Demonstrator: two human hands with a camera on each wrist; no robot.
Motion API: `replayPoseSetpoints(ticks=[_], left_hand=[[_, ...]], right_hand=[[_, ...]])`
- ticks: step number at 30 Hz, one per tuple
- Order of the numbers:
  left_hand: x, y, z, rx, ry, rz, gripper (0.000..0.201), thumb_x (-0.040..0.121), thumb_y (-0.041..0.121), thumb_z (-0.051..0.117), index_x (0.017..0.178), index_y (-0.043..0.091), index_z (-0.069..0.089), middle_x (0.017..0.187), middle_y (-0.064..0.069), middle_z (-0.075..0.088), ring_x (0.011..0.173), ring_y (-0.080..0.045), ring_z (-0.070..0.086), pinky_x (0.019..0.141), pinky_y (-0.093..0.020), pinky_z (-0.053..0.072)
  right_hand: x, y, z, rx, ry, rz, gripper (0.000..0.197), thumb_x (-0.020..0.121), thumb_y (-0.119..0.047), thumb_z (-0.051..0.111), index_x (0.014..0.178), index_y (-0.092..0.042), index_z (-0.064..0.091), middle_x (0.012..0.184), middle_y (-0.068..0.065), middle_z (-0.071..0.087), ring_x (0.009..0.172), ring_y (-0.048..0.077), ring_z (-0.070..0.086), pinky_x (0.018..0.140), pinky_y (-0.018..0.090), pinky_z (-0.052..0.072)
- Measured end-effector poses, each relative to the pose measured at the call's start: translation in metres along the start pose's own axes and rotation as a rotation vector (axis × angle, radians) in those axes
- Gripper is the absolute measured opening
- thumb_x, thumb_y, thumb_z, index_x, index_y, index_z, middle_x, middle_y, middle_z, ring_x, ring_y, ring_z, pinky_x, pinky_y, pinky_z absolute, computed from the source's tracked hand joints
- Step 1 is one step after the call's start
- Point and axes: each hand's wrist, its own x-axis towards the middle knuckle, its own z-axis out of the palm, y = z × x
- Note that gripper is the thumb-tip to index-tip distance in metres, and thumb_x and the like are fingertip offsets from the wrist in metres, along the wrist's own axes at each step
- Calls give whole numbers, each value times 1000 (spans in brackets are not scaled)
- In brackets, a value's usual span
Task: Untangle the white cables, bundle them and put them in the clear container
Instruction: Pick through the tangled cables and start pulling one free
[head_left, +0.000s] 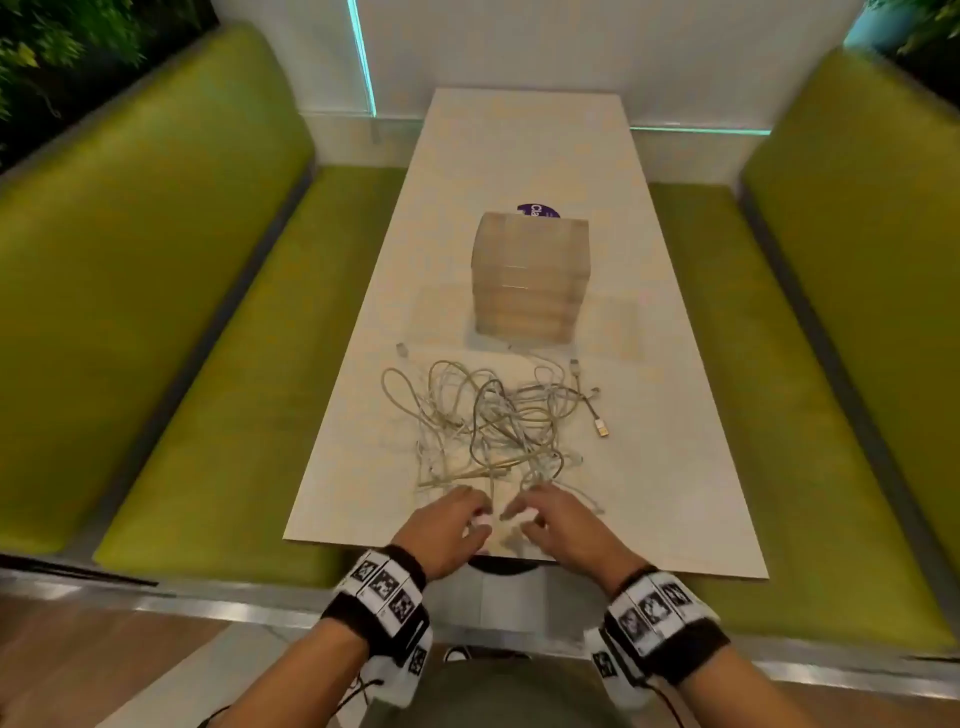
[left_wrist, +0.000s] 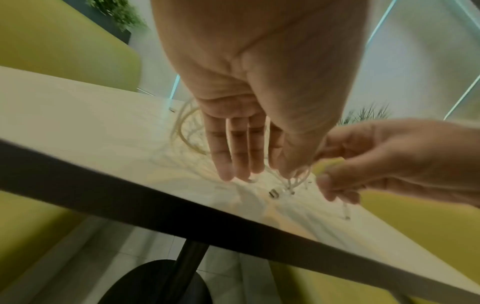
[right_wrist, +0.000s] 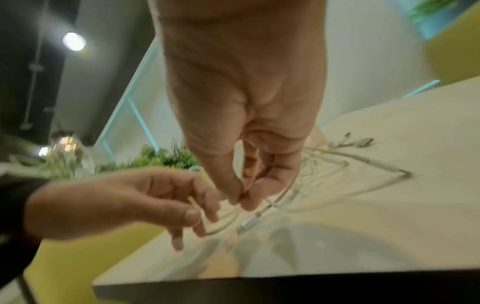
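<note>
Room, head view: green benches (head_left: 171, 322) flank a long pale table (head_left: 649, 493) that ends at a white wall with teal light strips.
Cables, head view: the white cables (head_left: 488, 421) lie tangled on the table's near half; the clear container (head_left: 530, 280) stands just beyond, its walls hard to make out.
Left wrist view: the left hand (left_wrist: 249, 115) reaches down over the tangle, fingers straight and loose, touching strands; a black pedestal shows under the table edge.
Right wrist view: the right hand (right_wrist: 246, 127) pinches a cable between thumb and fingertips.
Unclear: motion blur smears the plugs and hides which strand is held.
</note>
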Motion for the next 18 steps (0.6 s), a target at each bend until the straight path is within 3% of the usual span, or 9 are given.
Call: replayPoseSetpoints(ticks=[3, 9, 13, 16, 18], left_hand=[[19, 9, 2, 42, -43, -17, 28, 96, 27, 47, 121, 15, 52, 119, -8, 52, 105, -27, 54, 81, -37, 45], [34, 13, 2, 47, -12, -10, 28, 94, 28, 53, 118, 14, 59, 121, -9, 55, 105, -28, 57, 80, -35, 45], [32, 11, 3, -319, 138, -10, 17, 87, 19, 67, 100, 10, 65, 103, -7, 62, 87, -24, 63, 77, -33, 51], [26, 17, 0, -730, 277, -44, 1, 88, 7, 64, 89, 8, 63, 87, -5, 64, 74, -19, 63, 67, -27, 53], [24, 21, -1, -901, 298, -66, 5, 90, 5, 61, 92, 10, 62, 86, -6, 64, 75, -18, 65, 67, -27, 55]], right_hand=[[23, -3, 5, -183, 58, 56, 31, 88, -8, 52, 117, -15, 60, 116, 8, 51, 104, 27, 56, 83, 36, 45], [27, -4, 11, -408, 123, 124, 22, 92, -13, 51, 112, -11, 58, 117, 10, 48, 99, 31, 56, 73, 34, 43], [24, 3, 3, -36, 253, 91, 14, 84, -7, 62, 95, -12, 67, 95, 2, 52, 90, 20, 58, 69, 17, 38], [17, -3, -4, 309, 339, 49, 13, 83, -3, 63, 88, -14, 68, 91, 2, 57, 80, 9, 58, 71, 17, 45], [13, -9, -7, 457, 357, 48, 11, 84, -4, 63, 86, -15, 66, 89, -1, 61, 64, 2, 57, 63, 13, 45]])
